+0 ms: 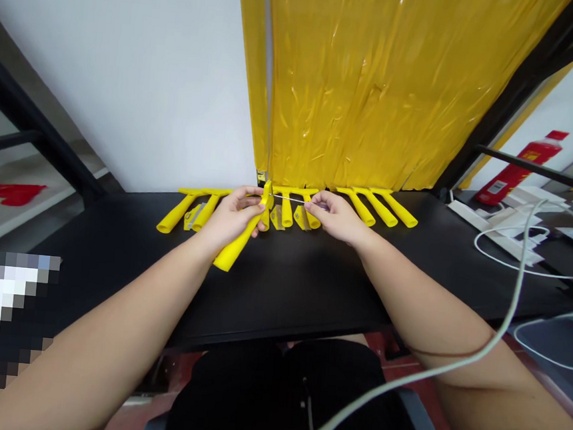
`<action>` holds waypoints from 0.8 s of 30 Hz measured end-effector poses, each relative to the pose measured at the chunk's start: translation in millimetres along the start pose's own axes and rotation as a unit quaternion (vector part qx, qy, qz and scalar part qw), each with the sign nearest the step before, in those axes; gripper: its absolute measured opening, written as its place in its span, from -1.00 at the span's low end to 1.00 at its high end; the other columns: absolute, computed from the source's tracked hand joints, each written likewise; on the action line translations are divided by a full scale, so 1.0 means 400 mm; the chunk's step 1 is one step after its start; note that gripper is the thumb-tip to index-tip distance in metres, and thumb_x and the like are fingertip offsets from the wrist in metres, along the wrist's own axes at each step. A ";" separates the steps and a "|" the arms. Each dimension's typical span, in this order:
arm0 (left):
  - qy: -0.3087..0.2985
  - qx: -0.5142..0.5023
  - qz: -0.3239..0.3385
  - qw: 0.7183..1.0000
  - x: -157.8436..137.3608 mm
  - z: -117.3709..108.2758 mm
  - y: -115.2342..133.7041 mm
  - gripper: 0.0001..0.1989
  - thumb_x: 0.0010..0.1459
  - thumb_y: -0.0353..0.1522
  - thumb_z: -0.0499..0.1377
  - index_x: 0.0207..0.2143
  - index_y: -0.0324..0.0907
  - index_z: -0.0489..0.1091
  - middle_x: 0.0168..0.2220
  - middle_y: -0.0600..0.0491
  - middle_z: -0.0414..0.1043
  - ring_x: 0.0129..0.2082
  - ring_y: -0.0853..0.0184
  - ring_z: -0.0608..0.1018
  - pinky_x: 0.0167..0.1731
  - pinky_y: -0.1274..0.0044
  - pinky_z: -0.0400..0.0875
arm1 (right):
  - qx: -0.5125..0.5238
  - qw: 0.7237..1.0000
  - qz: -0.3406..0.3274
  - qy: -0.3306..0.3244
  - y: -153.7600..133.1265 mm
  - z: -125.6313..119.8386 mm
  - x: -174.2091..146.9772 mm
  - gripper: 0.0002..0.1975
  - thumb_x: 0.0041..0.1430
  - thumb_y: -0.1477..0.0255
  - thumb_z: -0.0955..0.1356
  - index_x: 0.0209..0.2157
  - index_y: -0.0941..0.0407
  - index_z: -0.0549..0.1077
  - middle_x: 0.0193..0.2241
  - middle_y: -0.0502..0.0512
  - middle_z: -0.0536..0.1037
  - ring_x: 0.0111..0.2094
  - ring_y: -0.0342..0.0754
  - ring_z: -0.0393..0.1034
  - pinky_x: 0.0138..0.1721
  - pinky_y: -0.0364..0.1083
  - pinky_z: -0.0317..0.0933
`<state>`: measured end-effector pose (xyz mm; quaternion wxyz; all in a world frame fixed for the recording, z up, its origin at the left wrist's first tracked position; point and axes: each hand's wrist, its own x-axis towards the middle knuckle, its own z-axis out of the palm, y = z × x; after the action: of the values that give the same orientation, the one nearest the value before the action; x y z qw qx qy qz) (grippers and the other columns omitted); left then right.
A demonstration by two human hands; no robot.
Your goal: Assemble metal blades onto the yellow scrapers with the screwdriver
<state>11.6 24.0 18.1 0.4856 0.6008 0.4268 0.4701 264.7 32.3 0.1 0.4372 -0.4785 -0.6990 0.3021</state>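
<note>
My left hand (236,216) is closed around a yellow T-shaped scraper (236,247), its hollow handle pointing down toward me and its head raised. In my right hand (339,217) is a screwdriver, its thin metal shaft (290,198) reaching left to the scraper's head. The screwdriver's handle is mostly hidden by my fingers. Behind my hands, more yellow scrapers (287,212) lie in a row along the back of the black table. Small yellow pieces with metal strips (302,218) lie among them, and another such piece (194,217) is at the left.
Yellow plastic sheeting (368,81) and a white panel (142,82) stand behind the black table (286,275). At the right are a red bottle (521,168), white parts (496,227) and a pale cable (509,308) crossing over my right forearm. Black frame posts rise on both sides.
</note>
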 end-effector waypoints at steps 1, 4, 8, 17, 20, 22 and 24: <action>0.000 0.000 0.000 1.000 -0.001 0.001 0.001 -0.74 0.27 -0.50 0.21 0.00 -0.20 0.35 -0.23 -0.03 0.53 -0.59 0.39 0.58 -0.64 0.56 0.46 | -0.001 1.000 -0.002 -0.002 -0.001 0.001 -0.001 -0.68 0.23 0.12 0.42 -0.35 0.09 0.38 -0.52 -0.06 0.35 -0.51 -0.13 0.16 -0.47 -0.12 0.07; 0.001 -0.001 -0.002 1.000 -0.001 0.003 0.001 -0.73 0.26 -0.50 0.22 0.00 -0.20 0.34 -0.20 -0.05 0.54 -0.58 0.40 0.58 -0.65 0.56 0.45 | -0.005 1.000 -0.012 -0.003 -0.001 0.002 -0.001 -0.70 0.24 0.15 0.40 -0.36 0.09 0.38 -0.50 -0.05 0.37 -0.49 -0.13 0.19 -0.45 -0.12 0.09; -0.004 -0.004 -0.002 1.000 0.002 0.002 -0.001 -0.73 0.26 -0.51 0.22 0.00 -0.20 0.34 -0.22 -0.04 0.54 -0.59 0.38 0.58 -0.66 0.55 0.45 | -0.007 1.000 -0.017 -0.004 -0.002 0.003 -0.001 -0.72 0.25 0.17 0.40 -0.35 0.09 0.37 -0.51 -0.06 0.37 -0.49 -0.13 0.20 -0.44 -0.12 0.10; 0.004 0.018 0.023 1.000 0.000 0.001 -0.012 -0.72 0.24 -0.47 0.27 -0.01 -0.19 0.37 -0.04 -0.13 0.55 -0.60 0.47 0.57 -0.67 0.59 0.46 | 0.034 0.999 0.020 -0.020 0.017 0.013 0.003 -0.55 0.32 -0.03 0.37 -0.38 0.07 0.32 -0.60 -0.11 0.24 -0.62 -0.18 0.08 -0.57 -0.16 -0.01; 0.007 0.031 0.053 0.998 -0.003 0.004 -0.014 -0.71 0.23 -0.45 0.29 -0.01 -0.18 0.39 0.07 -0.17 0.51 -0.60 0.51 0.56 -0.68 0.62 0.45 | 0.054 0.996 0.059 -0.042 0.021 0.017 0.004 -0.42 0.37 -0.12 0.27 -0.46 0.09 0.33 -0.63 -0.09 0.19 -0.64 -0.19 0.02 -0.61 -0.14 -0.06; 0.005 0.028 0.060 0.998 -0.002 0.002 -0.014 -0.70 0.22 -0.43 0.30 0.00 -0.18 0.40 0.08 -0.16 0.51 -0.59 0.50 0.57 -0.68 0.62 0.46 | 0.102 0.991 0.051 -0.064 0.017 0.020 0.000 -0.50 0.33 -0.10 0.33 -0.35 0.07 0.34 -0.61 -0.12 0.20 -0.64 -0.18 0.03 -0.59 -0.15 -0.04; 0.010 0.018 0.060 0.998 0.002 -0.002 -0.013 -0.70 0.21 -0.43 0.30 -0.01 -0.18 0.39 0.02 -0.13 0.52 -0.59 0.49 0.57 -0.68 0.61 0.46 | 0.148 0.985 -0.001 -0.090 0.012 0.023 -0.005 -0.57 0.23 0.01 0.45 -0.20 0.04 0.30 -0.54 -0.14 0.28 -0.60 -0.18 0.11 -0.54 -0.15 0.05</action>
<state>10.7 25.8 13.0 0.4415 0.6288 0.4034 0.4969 258.7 32.0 -8.8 0.4388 -0.3788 -0.6832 0.4441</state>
